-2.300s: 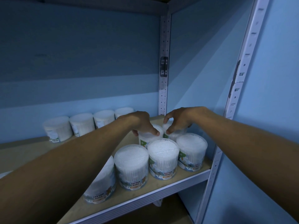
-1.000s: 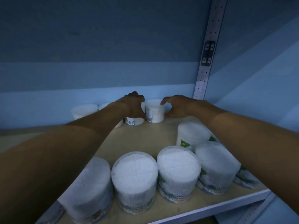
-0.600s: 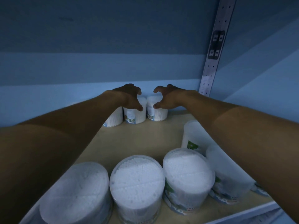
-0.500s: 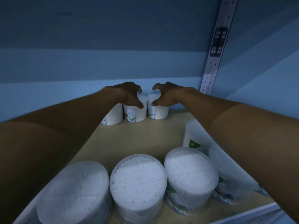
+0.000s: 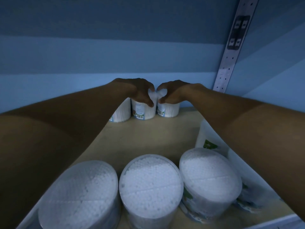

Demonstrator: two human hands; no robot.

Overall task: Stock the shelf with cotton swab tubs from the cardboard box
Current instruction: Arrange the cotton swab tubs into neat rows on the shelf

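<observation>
A: Hands?
B: Left hand [image 5: 138,91] grips a clear round cotton swab tub [image 5: 143,111], right hand [image 5: 171,95] grips its neighbour tub [image 5: 169,110], frame centre, back of the tan wooden shelf [image 5: 156,134].
A: Others?
B: Three tubs along the bottom edge.

A bare strip of shelf board [image 5: 148,136] is lying open between the two rows of tubs. Three cotton swab tubs [image 5: 151,185] are crowding the front edge, and more tubs [image 5: 209,144] are blocking the right side under the right forearm. At the back, three tubs [image 5: 143,111] are standing against the blue wall [image 5: 82,63], touching side by side. The perforated upright [image 5: 231,52] is closing the back right corner.
</observation>
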